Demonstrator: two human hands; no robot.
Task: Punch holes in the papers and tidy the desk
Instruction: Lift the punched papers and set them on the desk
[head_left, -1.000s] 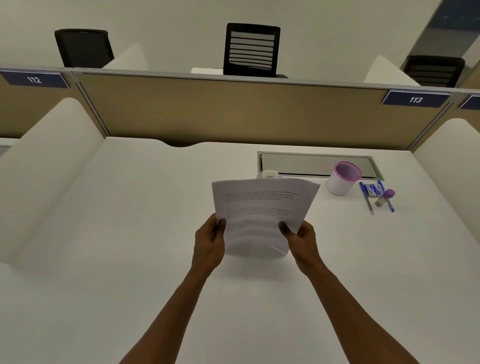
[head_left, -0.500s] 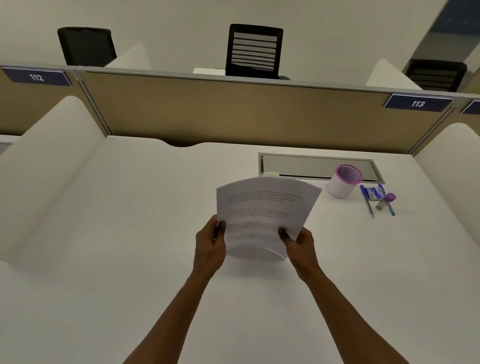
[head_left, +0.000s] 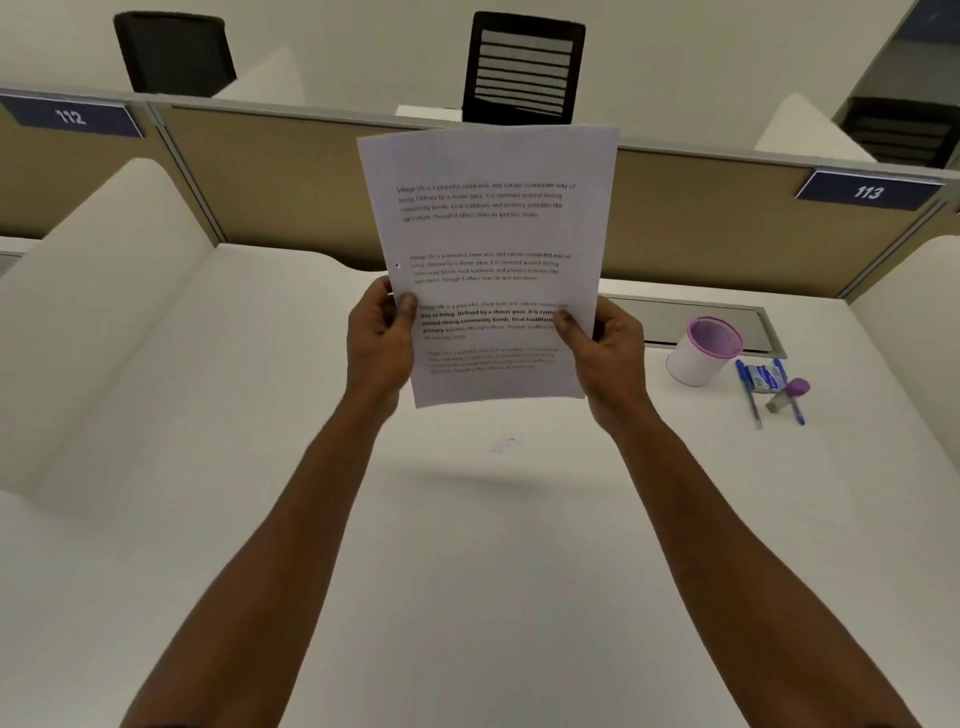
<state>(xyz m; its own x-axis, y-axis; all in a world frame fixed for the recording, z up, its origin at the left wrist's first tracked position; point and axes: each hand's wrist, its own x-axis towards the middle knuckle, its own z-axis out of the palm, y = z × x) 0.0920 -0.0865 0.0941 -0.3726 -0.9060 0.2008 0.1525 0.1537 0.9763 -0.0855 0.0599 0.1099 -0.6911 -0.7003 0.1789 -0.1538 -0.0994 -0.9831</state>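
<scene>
The white desk (head_left: 208, 519) is being overlooked from above, with the papers (head_left: 488, 249) being held upright above it, clear of its surface. The printed sheets are being gripped at their lower side edges: the left edge is being pinched by the left hand (head_left: 379, 343), thumb on the front, and the right edge by the right hand (head_left: 605, 348) likewise. A cup (head_left: 701, 353), 2 pens (head_left: 748, 395) and a small purple-capped tube (head_left: 787, 395) are lying well right of the hands.
</scene>
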